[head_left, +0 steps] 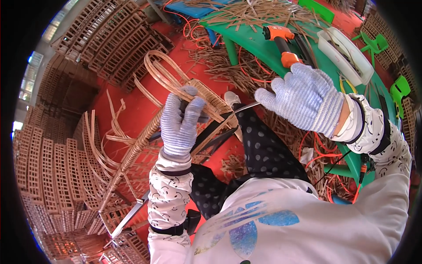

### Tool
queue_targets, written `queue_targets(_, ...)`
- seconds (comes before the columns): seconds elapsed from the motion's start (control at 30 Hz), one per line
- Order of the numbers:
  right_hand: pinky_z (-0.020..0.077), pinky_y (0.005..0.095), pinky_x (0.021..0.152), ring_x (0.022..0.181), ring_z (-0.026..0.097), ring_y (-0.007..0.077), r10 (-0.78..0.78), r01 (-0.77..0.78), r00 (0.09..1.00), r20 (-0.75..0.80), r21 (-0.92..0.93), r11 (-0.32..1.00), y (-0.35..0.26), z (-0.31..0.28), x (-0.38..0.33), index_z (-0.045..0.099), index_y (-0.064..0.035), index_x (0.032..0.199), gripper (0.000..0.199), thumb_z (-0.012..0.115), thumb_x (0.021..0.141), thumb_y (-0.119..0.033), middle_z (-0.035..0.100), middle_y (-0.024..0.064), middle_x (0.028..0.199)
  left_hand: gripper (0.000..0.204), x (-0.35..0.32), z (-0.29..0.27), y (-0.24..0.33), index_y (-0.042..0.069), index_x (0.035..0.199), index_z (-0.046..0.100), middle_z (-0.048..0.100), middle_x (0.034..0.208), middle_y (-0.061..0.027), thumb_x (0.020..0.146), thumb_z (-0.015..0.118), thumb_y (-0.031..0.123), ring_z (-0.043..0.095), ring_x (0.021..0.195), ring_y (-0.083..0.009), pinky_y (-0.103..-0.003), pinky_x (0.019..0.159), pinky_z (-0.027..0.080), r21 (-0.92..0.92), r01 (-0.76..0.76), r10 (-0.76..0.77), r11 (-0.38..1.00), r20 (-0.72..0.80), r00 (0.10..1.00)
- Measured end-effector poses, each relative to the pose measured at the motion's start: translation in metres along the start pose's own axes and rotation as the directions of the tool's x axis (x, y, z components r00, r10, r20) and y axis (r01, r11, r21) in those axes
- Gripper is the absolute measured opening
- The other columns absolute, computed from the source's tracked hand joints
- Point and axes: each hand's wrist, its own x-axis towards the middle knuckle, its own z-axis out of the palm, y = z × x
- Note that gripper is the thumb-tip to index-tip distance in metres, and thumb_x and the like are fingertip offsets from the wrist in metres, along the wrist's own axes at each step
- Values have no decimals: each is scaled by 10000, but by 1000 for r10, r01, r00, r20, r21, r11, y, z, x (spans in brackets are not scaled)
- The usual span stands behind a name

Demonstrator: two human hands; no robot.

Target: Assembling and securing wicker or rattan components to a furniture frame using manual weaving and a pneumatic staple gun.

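Note:
My left hand (180, 125), in a pale blue knitted glove, closes around brown rattan-like strips (165, 75) at the top corner of a woven frame (132, 152). The strips loop up and away beyond my fingers. To its right my right hand (303, 99), gloved the same way, is closed. A thin grey pointed tool (248, 107) extends from near its thumb toward the woven corner. The tool's handle is hidden in the glove. Several loose strip ends (116, 119) curl out from the frame's left side. The frame slants down in front of my legs.
A green table (246, 33) at the right bears cut strips (263, 13), an orange-and-black power tool (281, 44) and a white bin (347, 57) with tools. Orange hoses (193, 28) and offcuts litter the red floor (145, 42). Woven panels (52, 176) are stacked at the left.

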Motion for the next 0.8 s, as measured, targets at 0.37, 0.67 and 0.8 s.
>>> queue_targets(0.37,469,341,506,586,596,223,-268,282,944,192,-51,958,-6,-26,55,654,-122,626,117,607,586,-222,585,21,548,187,-4,5,-11,-8,980,525,598,799,-52,809,602,-9,578,699,-94,-227,627,483,81,-258,250,963,94,964)
queue_targets(0.67,443,377,594,630,589,270,-544,540,838,44,84,838,44,35,101,610,-124,645,97,650,631,-211,581,78,612,174,-6,10,-8,16,962,533,596,758,-34,803,591,-25,543,625,-54,-192,556,459,168,-104,94,980,62,994)
queue_targets(0.8,429,382,616,683,592,266,-498,415,813,302,299,859,46,45,110,622,-143,749,95,643,694,-216,603,60,657,104,-1,10,-6,-8,891,568,602,733,-36,801,611,23,546,637,-66,-228,573,450,294,-23,-32,956,182,983)
